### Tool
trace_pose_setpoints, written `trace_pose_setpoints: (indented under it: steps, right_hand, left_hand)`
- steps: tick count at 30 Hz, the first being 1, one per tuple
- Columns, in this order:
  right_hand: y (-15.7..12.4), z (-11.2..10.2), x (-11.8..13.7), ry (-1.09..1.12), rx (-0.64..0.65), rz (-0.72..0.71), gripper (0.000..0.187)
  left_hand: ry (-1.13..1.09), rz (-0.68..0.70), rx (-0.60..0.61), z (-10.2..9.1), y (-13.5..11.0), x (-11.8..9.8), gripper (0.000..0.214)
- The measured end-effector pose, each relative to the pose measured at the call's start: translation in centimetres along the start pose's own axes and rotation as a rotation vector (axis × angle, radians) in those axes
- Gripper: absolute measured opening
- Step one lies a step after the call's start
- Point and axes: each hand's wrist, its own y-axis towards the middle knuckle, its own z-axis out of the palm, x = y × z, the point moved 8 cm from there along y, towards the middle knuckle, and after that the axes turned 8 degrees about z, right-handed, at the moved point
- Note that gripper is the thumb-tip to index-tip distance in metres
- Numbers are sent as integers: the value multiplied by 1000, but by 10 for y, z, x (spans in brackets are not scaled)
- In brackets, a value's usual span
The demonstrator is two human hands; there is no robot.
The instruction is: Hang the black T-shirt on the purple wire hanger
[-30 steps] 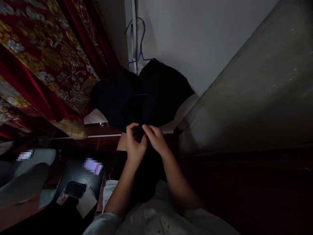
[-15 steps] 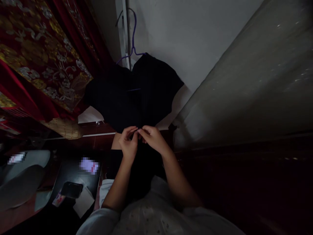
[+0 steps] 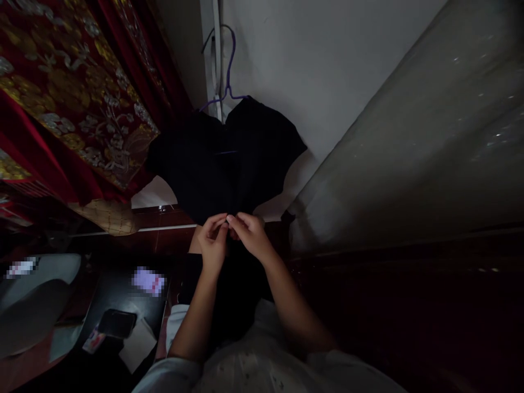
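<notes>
A black short-sleeved garment [image 3: 262,147] hangs from a purple hanger [image 3: 233,54], open at the neck. At the lower front of it, my left hand [image 3: 212,243] pinches the dark cloth between thumb and fingertips. My right hand [image 3: 252,236] is closed on the same cloth just beside it, its thumb meeting the left fingertips. Whether a button sits between the fingers is too dark and small to tell. Below the hands the black cloth merges with dark clothing on my lap.
Red embroidered drapery [image 3: 82,98] hangs at the left. A large sheet of plastic-like covering [image 3: 401,153] slopes down the right. On a black table [image 3: 108,292] at lower left lie a dark phone [image 3: 117,323] and white paper [image 3: 138,344]. A grey chair [image 3: 36,305] stands beyond it.
Both hands stay pinched at the garment's front and have shifted slightly left, with small finger movements. The hanger appears a little lower and further right as the view moves.
</notes>
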Motion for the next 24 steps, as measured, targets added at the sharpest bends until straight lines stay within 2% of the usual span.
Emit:
trace_pose_setpoints:
  steps: [6,10,16,20,22,24]
  right_hand:
    - [0,-2,-2,-142,61,-57,37]
    - [1,-7,-8,-126,55,-64,25]
    - [1,-9,-8,-258,74,-49,32]
    - [5,-3,-3,-368,65,-50,35]
    - [7,2,-7,-290,93,19,37]
    - [8,9,-16,-130,152,158,39]
  left_hand:
    - [65,42,-64,-4,1,2,18]
    - [60,57,-65,-1,-2,3,11]
    - [63,91,-32,4,-4,1,8]
    - [155,152,-70,-7,-5,4,6]
    - [193,167,-80,-14,-5,8,7]
    - [233,179,-75,-20,-5,10,7]
